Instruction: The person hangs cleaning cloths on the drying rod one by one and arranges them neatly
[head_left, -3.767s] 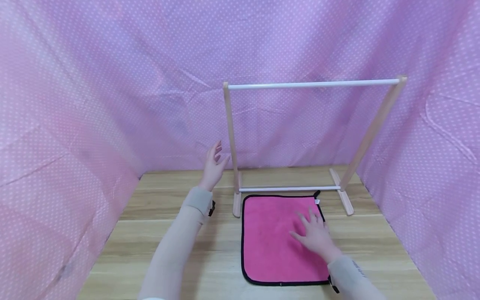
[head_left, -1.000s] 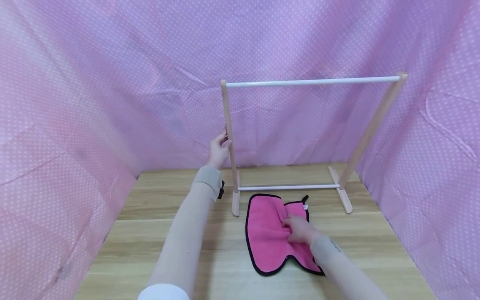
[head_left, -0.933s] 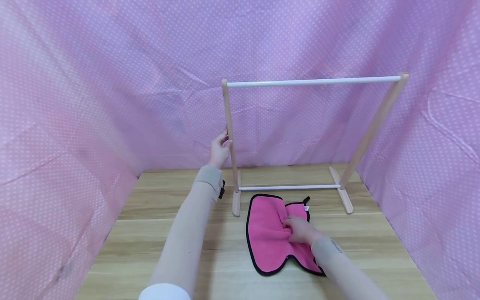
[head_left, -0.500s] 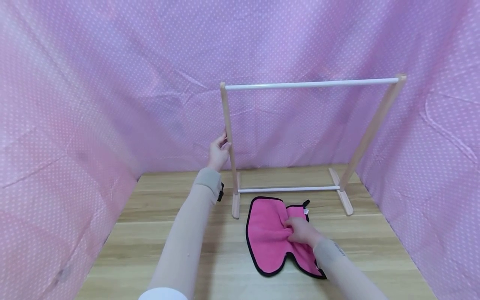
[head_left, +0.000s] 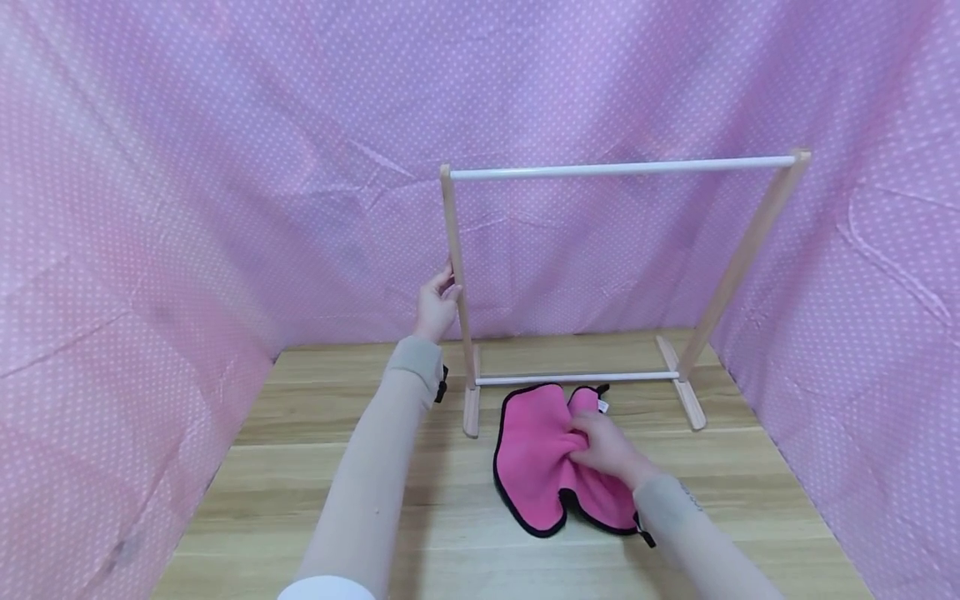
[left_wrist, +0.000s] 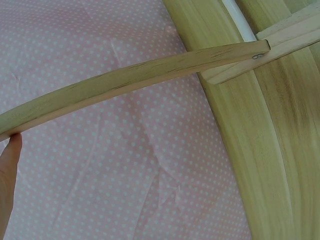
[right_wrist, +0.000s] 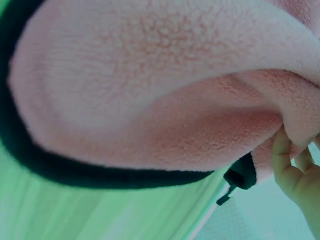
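Pinching pink, black-edged fleece cloth (head_left: 532, 425) beneath my right hand (head_left: 606, 452) (gathered, release remaining); left hand (head_left: 437, 310) grips pale wooden rack (head_left: 742, 265).

White tag (head_left: 603, 406) on pink cloth (head_left: 531, 446), faint lettering (head_left: 692, 497) on grey right wristband (head_left: 663, 500), neither legible.

You wore a wide, greyish-beige band (head_left: 416, 358) on your left wrist, with a small black fitting (head_left: 442, 385) jutting from its inner side. Your right wristband (head_left: 663, 504), equally wide and pale, bore a grey marking (head_left: 692, 497), too small to read. A white sleeve (head_left: 326, 588) ended on your left arm, leaving the forearm (head_left: 356, 475) bare.
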